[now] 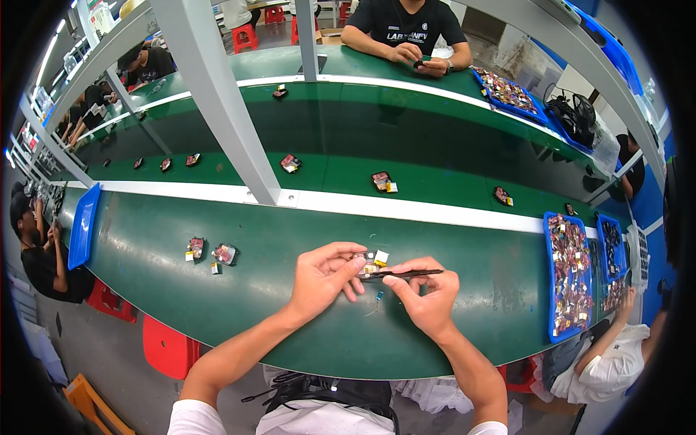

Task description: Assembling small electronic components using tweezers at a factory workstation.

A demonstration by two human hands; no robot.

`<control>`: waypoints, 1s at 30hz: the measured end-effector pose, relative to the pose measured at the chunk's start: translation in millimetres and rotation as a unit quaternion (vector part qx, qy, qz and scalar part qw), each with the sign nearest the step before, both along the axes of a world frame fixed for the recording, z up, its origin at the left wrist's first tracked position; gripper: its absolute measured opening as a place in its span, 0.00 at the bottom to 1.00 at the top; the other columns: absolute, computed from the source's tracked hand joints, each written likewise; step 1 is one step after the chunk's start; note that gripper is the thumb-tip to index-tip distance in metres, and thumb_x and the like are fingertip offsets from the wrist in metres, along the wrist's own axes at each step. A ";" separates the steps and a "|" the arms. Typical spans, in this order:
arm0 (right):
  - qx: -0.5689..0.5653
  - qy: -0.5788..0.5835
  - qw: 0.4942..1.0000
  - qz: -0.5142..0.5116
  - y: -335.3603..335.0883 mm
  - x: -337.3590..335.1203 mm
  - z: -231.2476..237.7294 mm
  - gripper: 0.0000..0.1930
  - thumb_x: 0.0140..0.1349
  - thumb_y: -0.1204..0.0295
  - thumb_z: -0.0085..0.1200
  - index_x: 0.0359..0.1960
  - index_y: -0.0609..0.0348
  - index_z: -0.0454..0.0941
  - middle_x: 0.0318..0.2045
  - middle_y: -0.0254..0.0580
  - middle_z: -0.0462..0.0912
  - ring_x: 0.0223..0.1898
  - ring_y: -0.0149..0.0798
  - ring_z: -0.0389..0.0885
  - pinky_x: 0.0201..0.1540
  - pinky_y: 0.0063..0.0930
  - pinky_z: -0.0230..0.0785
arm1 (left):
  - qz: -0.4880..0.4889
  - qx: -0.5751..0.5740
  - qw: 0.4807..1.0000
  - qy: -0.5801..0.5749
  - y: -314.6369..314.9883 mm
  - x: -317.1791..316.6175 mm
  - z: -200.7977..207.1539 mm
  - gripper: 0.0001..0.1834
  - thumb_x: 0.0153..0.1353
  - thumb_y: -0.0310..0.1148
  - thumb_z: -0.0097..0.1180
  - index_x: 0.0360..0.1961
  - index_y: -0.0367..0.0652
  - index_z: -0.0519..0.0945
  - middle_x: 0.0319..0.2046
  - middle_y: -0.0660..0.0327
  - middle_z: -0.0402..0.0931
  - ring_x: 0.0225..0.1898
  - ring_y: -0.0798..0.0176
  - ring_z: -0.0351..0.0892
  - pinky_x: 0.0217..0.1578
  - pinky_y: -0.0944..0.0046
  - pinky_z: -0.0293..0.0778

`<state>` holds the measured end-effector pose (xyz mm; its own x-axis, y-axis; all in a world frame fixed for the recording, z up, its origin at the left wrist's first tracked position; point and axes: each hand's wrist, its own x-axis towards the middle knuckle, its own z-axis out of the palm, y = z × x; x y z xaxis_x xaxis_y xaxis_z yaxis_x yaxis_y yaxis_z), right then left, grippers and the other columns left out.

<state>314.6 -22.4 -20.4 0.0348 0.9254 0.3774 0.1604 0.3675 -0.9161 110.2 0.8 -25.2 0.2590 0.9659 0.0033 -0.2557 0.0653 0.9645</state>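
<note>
Above the green bench, my left hand point(322, 281) is closed on a small electronic device point(371, 262). Its case is dark, with a circuit board showing and a white-and-yellow battery piece point(381, 258) standing out at the top. A thin black tool that looks like tweezers point(415, 274) is pinched in my right hand point(426, 293), its tip at the device's lower edge. Just below the hands lies a small blue part point(379, 295) with thin wires. To the left, two similar opened devices point(225, 254) point(195, 248) rest on the bench.
Beyond a white rail point(348, 209), several devices point(382, 181) lie on a dark green belt. Blue trays full of boards point(552, 290) stand at the right; another blue tray point(85, 226) is at the left. A grey post point(217, 101) rises ahead. Co-workers sit across and at both sides.
</note>
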 end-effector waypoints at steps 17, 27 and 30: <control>0.148 -0.097 0.984 0.020 1.7 19.5 2.2 0.09 0.47 0.84 0.70 0.30 0.60 0.86 0.32 0.41 0.91 0.10 0.20 0.65 0.17 0.17 0.57 | 0.005 -0.027 0.999 0.023 -2.7 25.4 -3.2 0.15 0.70 0.25 0.58 0.54 0.27 0.79 0.35 0.52 0.85 0.26 0.67 0.84 0.23 0.71 0.80; 0.145 -0.103 0.984 0.025 4.2 28.1 1.1 0.09 0.48 0.85 0.69 0.30 0.62 0.84 0.31 0.43 0.91 0.10 0.19 0.64 0.16 0.15 0.55 | 0.003 -0.018 0.999 0.036 -1.7 33.6 -6.8 0.13 0.68 0.25 0.60 0.51 0.29 0.81 0.34 0.55 0.85 0.24 0.70 0.82 0.19 0.70 0.77; 0.107 -0.073 0.992 0.008 1.4 31.0 6.7 0.08 0.49 0.85 0.69 0.31 0.63 0.84 0.32 0.45 0.90 0.12 0.18 0.66 0.17 0.15 0.56 | 0.018 -0.026 0.999 0.014 0.1 34.2 -6.6 0.13 0.69 0.25 0.59 0.51 0.28 0.80 0.34 0.54 0.84 0.24 0.69 0.82 0.20 0.70 0.77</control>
<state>345.6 -21.0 -13.7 -0.0481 0.8242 0.5643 0.2784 0.5536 -0.7849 144.4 0.8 -31.8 0.2240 0.9731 -0.0537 -0.2320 0.1068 0.9668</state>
